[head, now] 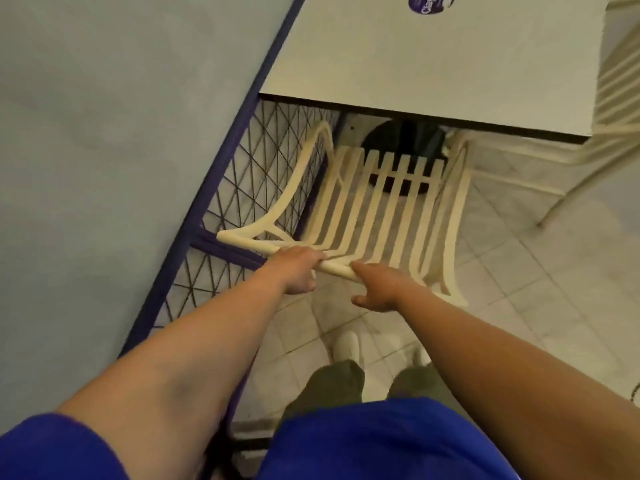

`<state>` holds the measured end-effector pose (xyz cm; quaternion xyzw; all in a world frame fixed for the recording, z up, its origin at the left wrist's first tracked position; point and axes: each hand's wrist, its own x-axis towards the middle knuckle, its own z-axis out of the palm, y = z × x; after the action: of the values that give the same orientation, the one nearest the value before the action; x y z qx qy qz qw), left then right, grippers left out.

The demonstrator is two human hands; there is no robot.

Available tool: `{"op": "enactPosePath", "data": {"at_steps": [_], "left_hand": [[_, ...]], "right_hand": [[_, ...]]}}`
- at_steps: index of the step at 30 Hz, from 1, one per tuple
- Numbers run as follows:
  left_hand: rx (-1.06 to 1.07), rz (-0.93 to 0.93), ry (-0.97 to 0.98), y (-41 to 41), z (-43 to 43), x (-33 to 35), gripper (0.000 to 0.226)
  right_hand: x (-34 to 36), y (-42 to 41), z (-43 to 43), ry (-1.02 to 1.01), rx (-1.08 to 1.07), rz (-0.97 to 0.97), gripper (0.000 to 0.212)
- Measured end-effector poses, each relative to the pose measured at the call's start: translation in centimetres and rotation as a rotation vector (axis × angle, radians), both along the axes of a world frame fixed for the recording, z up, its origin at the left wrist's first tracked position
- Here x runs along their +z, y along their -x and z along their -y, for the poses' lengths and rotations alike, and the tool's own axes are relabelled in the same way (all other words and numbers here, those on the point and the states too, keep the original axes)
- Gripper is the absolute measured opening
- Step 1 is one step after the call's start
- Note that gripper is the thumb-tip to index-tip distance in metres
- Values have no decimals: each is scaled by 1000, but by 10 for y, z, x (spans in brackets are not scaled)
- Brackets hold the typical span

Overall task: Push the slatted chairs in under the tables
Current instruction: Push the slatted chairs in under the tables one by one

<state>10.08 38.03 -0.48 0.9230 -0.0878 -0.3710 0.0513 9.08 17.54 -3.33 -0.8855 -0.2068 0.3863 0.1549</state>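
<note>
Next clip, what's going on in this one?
A person stands behind a cream chair facing a white table. The left hand grips the chair's top rail; the right hand is on the rail beside it, grip unclear. The armrest tips reach the table edge, but most of the seat is not yet under it. A second chair stands at the table's right.

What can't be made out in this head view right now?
- Chair front legs: hidden under the table.
- Table base: mostly covered by tabletop and slats.
- Purple logo: cut off by top edge.
- Second chair: cut off by right edge.
- Right hand grip: fingertips hidden by the hand itself.
</note>
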Motion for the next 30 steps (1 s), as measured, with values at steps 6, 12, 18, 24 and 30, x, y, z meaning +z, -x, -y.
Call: {"op": "enactPosePath", "data": {"at_steps": [6, 12, 18, 24, 30], "left_hand": [[-176, -94, 16, -31, -29, -30, 58], [-269, -181, -38, -50, -41, -50, 80], [-293, -208, -67, -51, -42, -59, 92], [-292, -199, -59, -56, -56, -65, 92], [-267, -178, -65, -68, -75, -66, 92]], "right_hand": [[-17, -6, 2, 107, -100, -47, 53], [-23, -11, 4, 166, -123, -99, 67], [-29, -11, 0, 144, -163, -104, 73], [-25, -16, -10, 114, -119, -98, 67], [-24, -32, -25, 79, -108, -98, 66]]}}
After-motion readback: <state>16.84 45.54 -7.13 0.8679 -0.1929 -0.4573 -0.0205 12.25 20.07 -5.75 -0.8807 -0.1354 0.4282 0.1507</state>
